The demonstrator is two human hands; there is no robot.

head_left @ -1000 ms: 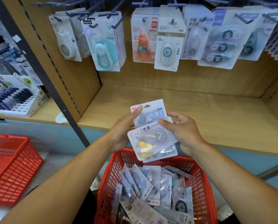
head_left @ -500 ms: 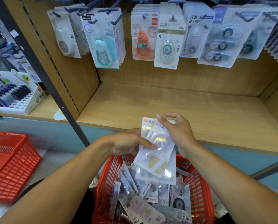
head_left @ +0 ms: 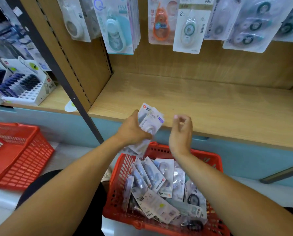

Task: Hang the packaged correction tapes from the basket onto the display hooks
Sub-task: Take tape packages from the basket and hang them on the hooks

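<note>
The packaged correction tapes (head_left: 149,124) are now in the left hand (head_left: 133,130) alone: a small fan of packs, gripped around the lower part, with the printed card tops standing up over the front edge of the wooden shelf (head_left: 210,103). Half a second ago both hands were on this bundle; now the right hand (head_left: 181,132) has let go and is just beside it, not touching, with the fingers loosely curled and nothing between them. The bundle is also turned more upright than before, and the view has dropped, so the hooks themselves are cut off at the top.

I judge this as a transfer: the left hand becomes the holder of the stock, and the right hand is free to take one pack and bring it up. No pack from this bundle is hung yet.

Below the hands, the red basket (head_left: 120,176) still has many packs lying in disorder, so the task is far from finished. Above, the hanging packs (head_left: 187,28) already on display show several different models, so the held ones probably need the row of the same kind. Which row that is I cannot tell, because the print is blurred. A second red basket (head_left: 19,160) stands on the left, well apart.
</note>
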